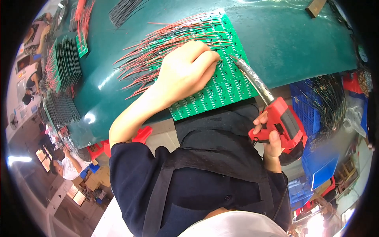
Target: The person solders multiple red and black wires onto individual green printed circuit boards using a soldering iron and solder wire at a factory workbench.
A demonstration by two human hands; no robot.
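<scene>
A green panel of small circuit boards (215, 93) lies on the table in front of me, at its near edge. Rows of thin red and black wires (146, 53) are attached across it and trail off to the left. My left hand (187, 69) is closed in a pinch low over the panel, a short reddish wire end showing at the fingertips. The rest of that wire is hidden by the hand. My right hand (269, 136) grips a red and black soldering gun (284, 120). Its metal barrel points up and left, with the tip near the panel's right part, close to the left fingertips.
At left on the green table (296, 43) stand stacked green boards with wires (67, 65). A bundle of dark wires (124, 12) lies at the far side. Blue crates (308, 106) with wire bundles stand to the right. Other people sit farther off at left.
</scene>
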